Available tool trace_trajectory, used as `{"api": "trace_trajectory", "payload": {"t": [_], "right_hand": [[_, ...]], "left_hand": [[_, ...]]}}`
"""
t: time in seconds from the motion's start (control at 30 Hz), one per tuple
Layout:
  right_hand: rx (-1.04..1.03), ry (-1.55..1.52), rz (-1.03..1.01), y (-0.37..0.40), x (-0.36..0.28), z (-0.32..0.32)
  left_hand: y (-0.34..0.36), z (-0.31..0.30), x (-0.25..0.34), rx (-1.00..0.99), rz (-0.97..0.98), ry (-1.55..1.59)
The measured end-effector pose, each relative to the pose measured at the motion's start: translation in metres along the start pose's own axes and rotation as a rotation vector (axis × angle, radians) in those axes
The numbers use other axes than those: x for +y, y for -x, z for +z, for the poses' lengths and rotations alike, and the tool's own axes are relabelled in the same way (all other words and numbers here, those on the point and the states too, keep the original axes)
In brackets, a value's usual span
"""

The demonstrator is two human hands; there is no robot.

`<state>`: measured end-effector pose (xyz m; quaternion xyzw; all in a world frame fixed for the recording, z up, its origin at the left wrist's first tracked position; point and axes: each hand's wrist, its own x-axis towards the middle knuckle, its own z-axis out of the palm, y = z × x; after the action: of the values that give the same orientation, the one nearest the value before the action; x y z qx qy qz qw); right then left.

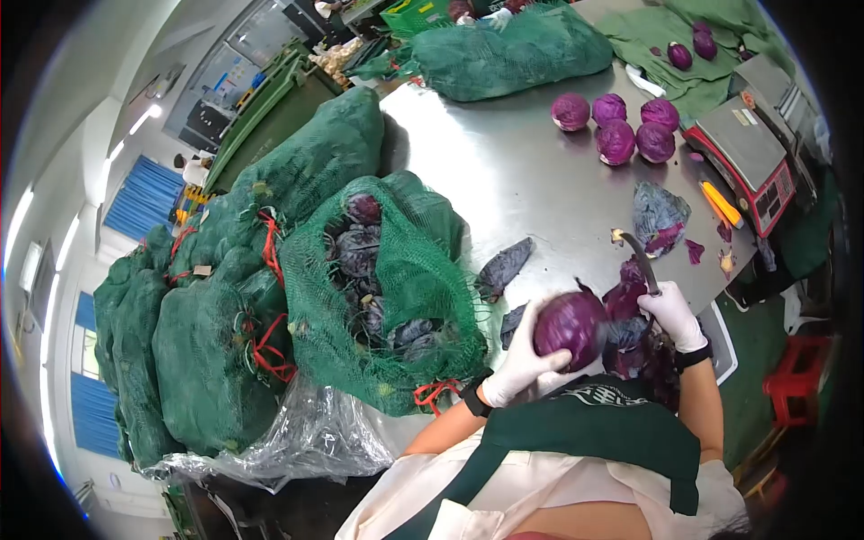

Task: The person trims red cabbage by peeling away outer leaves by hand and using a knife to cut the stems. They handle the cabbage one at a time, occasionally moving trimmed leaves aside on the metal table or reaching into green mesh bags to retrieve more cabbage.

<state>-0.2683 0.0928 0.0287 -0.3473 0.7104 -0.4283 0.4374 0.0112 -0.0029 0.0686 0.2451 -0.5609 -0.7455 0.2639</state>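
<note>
My left hand, in a white glove, holds a round purple cabbage above the front of the steel table. My right hand, also gloved, grips a curved dark knife whose blade points up and to the left, with a pale piece at its tip. Loose dark outer leaves lie between and below my hands. Just left of the cabbage, another dark leaf rests on the table. An open green net bag with dark cabbages inside stands to the left.
Full green net bags crowd the left side. Several trimmed cabbages sit at the back of the steel table. A scale and an orange-handled tool are at the right. Another person's gloved hands touch a far bag.
</note>
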Motion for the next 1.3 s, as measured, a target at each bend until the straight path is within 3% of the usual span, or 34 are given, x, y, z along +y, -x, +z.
{"api": "trace_trajectory", "payload": {"t": [0.03,0.07,0.13,0.2,0.27,0.33,0.37,0.4,0.47,0.5,0.53,0.6,0.67,0.73,0.77,0.93,1.3], "right_hand": [[0.027,0.028,-0.078,-0.003,0.004,0.001],[0.065,0.060,-0.137,-0.005,0.009,0.000],[0.155,0.231,-0.277,-0.011,0.012,-0.002],[0.227,0.405,-0.291,-0.007,0.001,-0.004],[0.463,0.674,-0.155,-0.002,0.014,-0.009],[0.525,0.728,-0.092,0.011,0.023,-0.025],[0.499,0.741,-0.044,0.023,0.009,-0.023],[0.542,0.640,-0.158,0.031,-0.001,-0.010],[0.313,0.302,-0.305,0.024,0.004,0.021],[0.103,0.168,-0.219,0.017,0.013,0.040],[0.014,0.330,-0.073,0.033,-0.026,0.046],[0.144,0.345,-0.299,0.015,0.018,0.075],[0.049,0.275,-0.181,0.013,0.017,0.066],[0.008,0.305,-0.151,0.015,0.011,0.062],[-0.036,0.343,-0.127,0.017,0.008,0.061],[0.064,0.386,-0.095,0.020,-0.001,0.058],[-0.038,0.430,-0.026,0.023,-0.009,0.045]], "left_hand": [[-0.006,-0.001,-0.021,0.059,0.048,0.137],[-0.010,0.002,-0.030,0.083,0.185,0.052],[-0.013,0.021,0.003,0.087,-0.032,0.379],[-0.018,0.008,-0.036,0.162,-0.167,0.536],[-0.018,0.005,-0.045,0.283,-0.343,0.770],[-0.019,-0.005,-0.052,0.271,-0.364,0.731],[-0.020,-0.011,-0.054,0.241,-0.414,0.726],[-0.019,-0.017,-0.057,0.217,-0.466,0.719],[-0.018,-0.020,-0.062,0.171,-0.522,0.676],[-0.019,-0.020,-0.067,0.159,-0.508,0.373],[-0.021,-0.020,-0.070,0.139,-0.480,0.073],[-0.027,-0.032,-0.068,-0.013,-0.281,-0.685],[-0.023,-0.010,-0.047,0.057,-0.118,-0.700],[-0.025,-0.005,-0.047,-0.096,0.144,-0.986],[-0.024,-0.001,-0.048,-0.090,0.177,-1.012],[-0.015,0.021,-0.046,-0.070,0.256,-1.192],[-0.020,0.031,-0.050,-0.142,0.342,-1.354]]}}
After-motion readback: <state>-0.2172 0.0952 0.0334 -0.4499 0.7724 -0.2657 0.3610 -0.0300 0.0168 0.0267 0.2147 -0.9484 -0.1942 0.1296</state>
